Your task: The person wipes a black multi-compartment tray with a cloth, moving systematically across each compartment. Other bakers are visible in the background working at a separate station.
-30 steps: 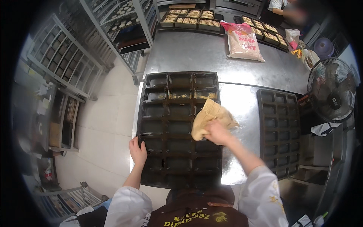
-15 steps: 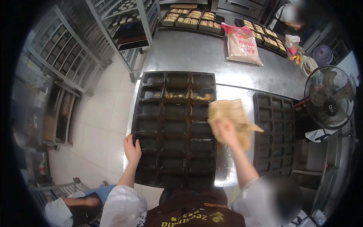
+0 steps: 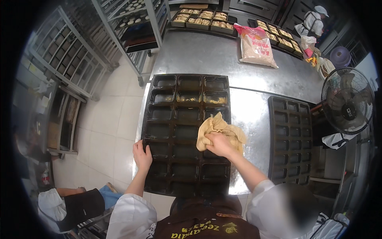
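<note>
A dark baking tray [image 3: 174, 152] with several rectangular wells lies on the metal table in front of me. Yellowish crumbs [image 3: 217, 100] stick in wells of its second row from the far end. My right hand [image 3: 219, 144] is closed on a crumpled tan cloth [image 3: 215, 125], which rests over the tray's right column, partly hanging past the right rim. At the tray's left edge, my left hand [image 3: 142, 155] rests with thumb and fingers apart, touching the rim.
A second multi-well tray [image 3: 289, 137] lies to the right, near a standing fan [image 3: 347, 99]. Far back are a flour-like bag [image 3: 258, 49] and tins of shaped dough [image 3: 205, 20]. Racks [image 3: 127, 36] stand left. One person [image 3: 312, 22] is far right, another [image 3: 75, 207] lower left.
My right hand has brought the cloth left, from beside the tray onto its right column. My left hand stays at the left rim. The lower-left person has shifted.
</note>
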A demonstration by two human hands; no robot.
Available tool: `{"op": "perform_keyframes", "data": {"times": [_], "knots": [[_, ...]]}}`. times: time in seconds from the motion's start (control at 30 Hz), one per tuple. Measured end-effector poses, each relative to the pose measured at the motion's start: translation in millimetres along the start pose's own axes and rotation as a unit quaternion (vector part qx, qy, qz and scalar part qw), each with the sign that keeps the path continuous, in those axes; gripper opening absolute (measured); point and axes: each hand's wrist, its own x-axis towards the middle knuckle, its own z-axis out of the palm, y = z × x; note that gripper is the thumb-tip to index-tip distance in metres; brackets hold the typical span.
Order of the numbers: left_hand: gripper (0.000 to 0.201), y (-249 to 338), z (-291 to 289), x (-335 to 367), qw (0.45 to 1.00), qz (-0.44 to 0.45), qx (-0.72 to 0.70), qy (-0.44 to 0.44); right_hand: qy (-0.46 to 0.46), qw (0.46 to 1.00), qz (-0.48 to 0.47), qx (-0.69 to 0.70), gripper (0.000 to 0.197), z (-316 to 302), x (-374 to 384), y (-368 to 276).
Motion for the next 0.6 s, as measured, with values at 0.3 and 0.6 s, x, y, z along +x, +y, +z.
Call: {"op": "perform_keyframes", "data": {"times": [0.3,0.6], "knots": [[0.038,-6.3,-1.9,-2.6,1.000,0.009,-0.004,0.015,0.033,0.963,0.268,0.005,0.027,-112.0,-28.2,11.6],[0.036,-9.5,0.7,-0.8,0.999,0.031,0.000,0.025,0.124,0.983,0.101,-0.089,0.034,31.1,-2.7,-26.7]]}}
